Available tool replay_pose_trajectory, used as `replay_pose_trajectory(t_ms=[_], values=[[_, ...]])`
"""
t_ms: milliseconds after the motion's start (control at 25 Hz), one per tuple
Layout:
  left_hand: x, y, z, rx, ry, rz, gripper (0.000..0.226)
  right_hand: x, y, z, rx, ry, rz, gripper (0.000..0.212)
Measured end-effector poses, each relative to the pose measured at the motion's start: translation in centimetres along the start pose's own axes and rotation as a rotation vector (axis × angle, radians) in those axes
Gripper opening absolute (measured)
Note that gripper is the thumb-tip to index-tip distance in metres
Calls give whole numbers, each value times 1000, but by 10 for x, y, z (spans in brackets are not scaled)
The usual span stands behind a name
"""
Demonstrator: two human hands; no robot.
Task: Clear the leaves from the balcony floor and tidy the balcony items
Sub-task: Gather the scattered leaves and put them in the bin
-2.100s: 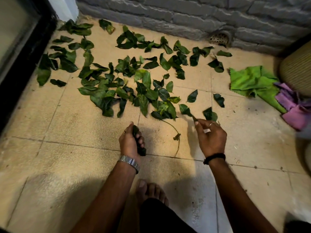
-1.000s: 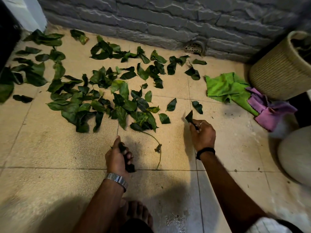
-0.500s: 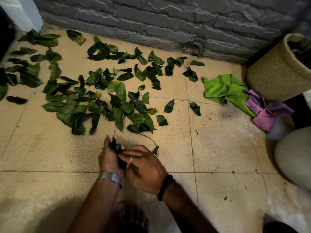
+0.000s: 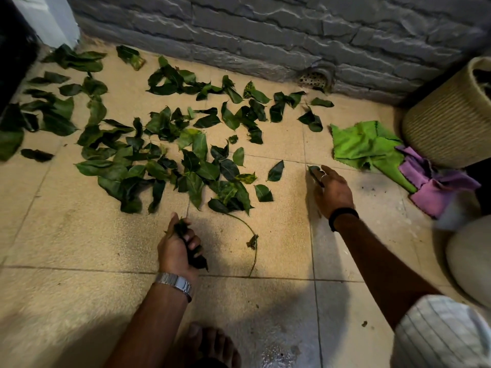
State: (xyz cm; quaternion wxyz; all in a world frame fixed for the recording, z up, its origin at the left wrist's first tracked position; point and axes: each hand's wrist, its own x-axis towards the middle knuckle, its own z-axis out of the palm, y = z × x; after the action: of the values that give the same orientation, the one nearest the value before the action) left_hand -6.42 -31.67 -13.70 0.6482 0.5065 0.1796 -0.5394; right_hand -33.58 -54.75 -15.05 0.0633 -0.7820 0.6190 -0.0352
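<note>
Several green leaves [image 4: 196, 166] lie scattered over the beige tiled balcony floor [image 4: 79, 235], densest at the middle and left. My left hand [image 4: 175, 251] grips a dark bunch of gathered leaves [image 4: 192, 254] low over the floor. My right hand [image 4: 333, 191] reaches out to the right and pinches a single leaf [image 4: 314, 170] lying apart from the pile. A thin bare stem [image 4: 249, 231] curves on the tile between my hands.
A crumpled green cloth [image 4: 364, 144] and a purple cloth [image 4: 435, 184] lie at the right, beside a woven basket [image 4: 449, 115]. A grey stone wall [image 4: 265, 30] with a drain [image 4: 314, 78] closes the back. My bare foot [image 4: 212, 343] is below; a pale rounded object [image 4: 473, 258] sits at right.
My right hand passed a leaf into the left hand's bunch, then moved out to the right onto another single leaf. The left hand kept its bunch and stayed low.
</note>
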Motion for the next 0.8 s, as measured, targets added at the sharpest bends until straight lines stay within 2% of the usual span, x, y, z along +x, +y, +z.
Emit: replay_pose_trajectory(t_ms=[120, 200, 280, 360, 440, 520, 640, 720, 800], values=[[0, 0, 0, 16, 2, -18, 38, 8, -5, 9, -83, -6, 14, 33], [1, 1, 0, 20, 22, -37, 41, 9, -7, 2, -46, -10, 47, 24], [2, 2, -1, 27, 33, -47, 42, 5, -17, -12, 140, -2, 157, 17], [1, 1, 0, 38, 27, -37, 40, -20, -49, -28, 440, 64, 208, 19], [-1, -4, 2, 58, -3, -35, 41, -71, -101, -40, 791, 74, 122, 25], [0, -9, 6, 87, -44, -87, 48, -129, -155, -38, 941, -12, -30, 28], [2, -10, 3, 40, -46, -183, 56, -185, -204, -17, 888, -99, -258, 24], [3, -8, -3, -32, 34, -125, 52, -192, -215, -11, 836, -252, -328, 33], [1, -2, -8, -50, 174, -28, 49, -185, -216, -17, 759, -447, -479, 40]])
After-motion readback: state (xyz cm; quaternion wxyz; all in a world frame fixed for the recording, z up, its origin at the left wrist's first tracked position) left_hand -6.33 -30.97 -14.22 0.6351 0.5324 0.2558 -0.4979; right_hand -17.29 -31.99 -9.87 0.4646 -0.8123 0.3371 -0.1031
